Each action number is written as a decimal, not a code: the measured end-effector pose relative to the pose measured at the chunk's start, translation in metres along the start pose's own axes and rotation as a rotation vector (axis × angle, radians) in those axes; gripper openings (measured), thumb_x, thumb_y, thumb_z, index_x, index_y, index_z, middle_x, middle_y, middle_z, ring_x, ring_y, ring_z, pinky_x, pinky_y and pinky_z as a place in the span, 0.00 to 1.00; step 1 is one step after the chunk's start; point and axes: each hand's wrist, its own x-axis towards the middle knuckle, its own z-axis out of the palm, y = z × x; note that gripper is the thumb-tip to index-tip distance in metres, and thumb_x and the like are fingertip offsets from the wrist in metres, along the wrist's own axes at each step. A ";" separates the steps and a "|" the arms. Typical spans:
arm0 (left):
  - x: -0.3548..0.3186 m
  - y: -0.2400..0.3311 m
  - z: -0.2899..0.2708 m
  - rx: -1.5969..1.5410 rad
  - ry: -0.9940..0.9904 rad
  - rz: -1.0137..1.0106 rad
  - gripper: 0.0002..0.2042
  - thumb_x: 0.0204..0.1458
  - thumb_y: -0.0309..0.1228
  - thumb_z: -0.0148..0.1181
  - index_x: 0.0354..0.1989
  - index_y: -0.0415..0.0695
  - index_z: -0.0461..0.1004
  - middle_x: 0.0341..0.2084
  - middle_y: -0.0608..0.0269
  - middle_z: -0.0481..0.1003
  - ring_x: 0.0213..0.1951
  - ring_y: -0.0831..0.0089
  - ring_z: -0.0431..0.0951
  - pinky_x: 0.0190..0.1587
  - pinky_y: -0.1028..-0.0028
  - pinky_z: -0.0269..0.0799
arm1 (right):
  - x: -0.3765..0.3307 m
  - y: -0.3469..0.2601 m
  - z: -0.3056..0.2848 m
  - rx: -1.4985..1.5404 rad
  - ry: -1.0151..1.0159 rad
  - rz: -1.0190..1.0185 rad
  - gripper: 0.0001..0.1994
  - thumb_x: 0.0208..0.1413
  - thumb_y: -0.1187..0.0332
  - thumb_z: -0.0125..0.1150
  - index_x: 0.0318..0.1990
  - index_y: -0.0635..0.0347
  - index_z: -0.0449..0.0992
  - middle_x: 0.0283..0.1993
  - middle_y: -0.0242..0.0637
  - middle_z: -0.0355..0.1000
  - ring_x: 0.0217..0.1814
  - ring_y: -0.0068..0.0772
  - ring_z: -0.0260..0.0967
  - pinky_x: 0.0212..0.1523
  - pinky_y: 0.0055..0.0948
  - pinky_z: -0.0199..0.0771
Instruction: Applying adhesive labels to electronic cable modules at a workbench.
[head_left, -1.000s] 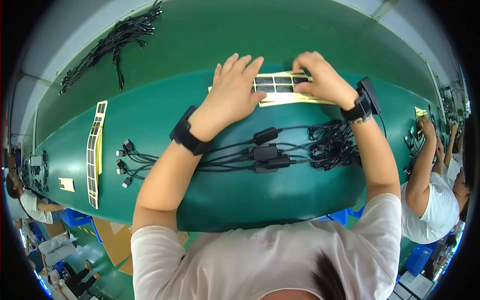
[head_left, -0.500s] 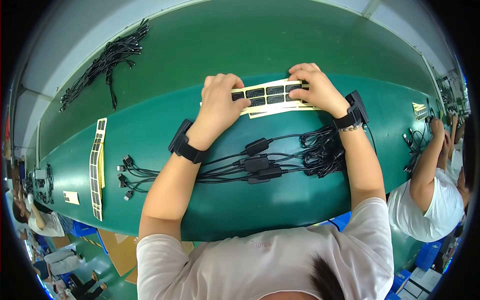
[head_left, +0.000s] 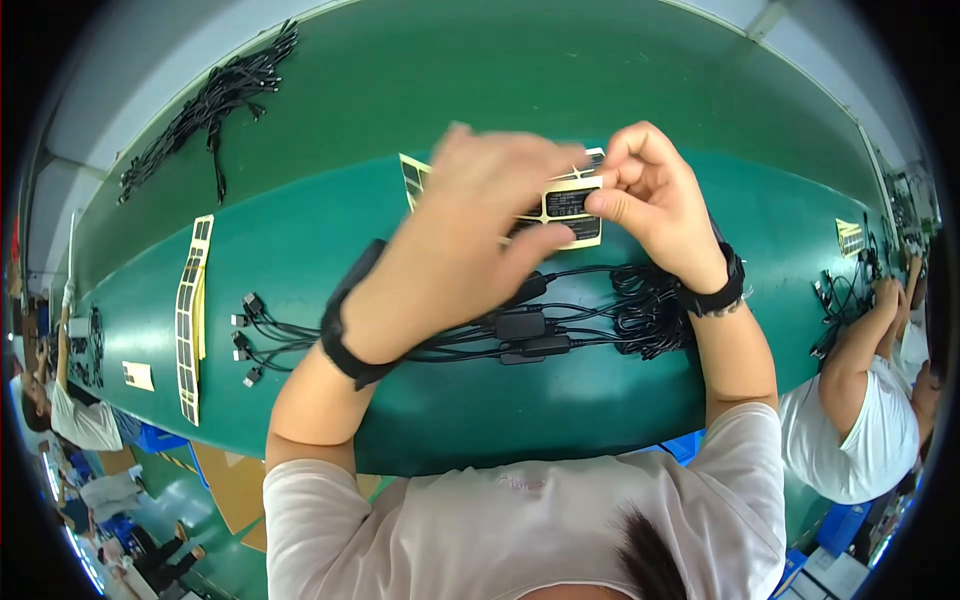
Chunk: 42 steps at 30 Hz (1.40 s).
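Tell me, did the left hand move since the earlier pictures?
Yes. Judged against the middle black cable box, the left hand has shifted to the right.

I see the right hand [head_left: 655, 205] pinching a label sheet [head_left: 570, 205], the left hand [head_left: 475, 220] blurred across it, cables [head_left: 645, 322] nearby.

Left hand [head_left: 482, 215]: motion-blurred, upper centre.
Label sheet [head_left: 568, 206]: partly behind that hand; print too small.
Black cables [head_left: 521, 325]: partly covered by left forearm [head_left: 340, 405].
White shirt [head_left: 520, 530]: cut off at bottom.
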 end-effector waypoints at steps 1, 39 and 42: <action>-0.004 0.001 0.003 0.004 0.005 -0.009 0.16 0.41 0.26 0.67 0.41 0.42 0.75 0.31 0.62 0.76 0.27 0.66 0.73 0.34 0.72 0.70 | -0.001 0.000 0.002 -0.017 0.012 -0.029 0.14 0.52 0.78 0.60 0.42 0.61 0.63 0.33 0.29 0.71 0.34 0.14 0.66 0.35 0.15 0.66; -0.029 0.002 0.013 -0.282 0.054 -0.348 0.07 0.53 0.31 0.57 0.30 0.40 0.75 0.22 0.57 0.74 0.24 0.68 0.74 0.27 0.72 0.69 | -0.002 -0.002 0.028 -1.020 0.220 -0.756 0.11 0.41 0.83 0.65 0.35 0.65 0.76 0.32 0.41 0.72 0.32 0.41 0.69 0.34 0.30 0.70; -0.024 0.008 0.012 -0.286 0.071 -0.387 0.07 0.54 0.30 0.58 0.30 0.39 0.77 0.22 0.63 0.75 0.25 0.80 0.73 0.29 0.79 0.68 | -0.001 -0.008 0.023 -1.172 0.171 -0.941 0.09 0.41 0.82 0.64 0.33 0.66 0.77 0.32 0.41 0.72 0.31 0.40 0.69 0.31 0.29 0.70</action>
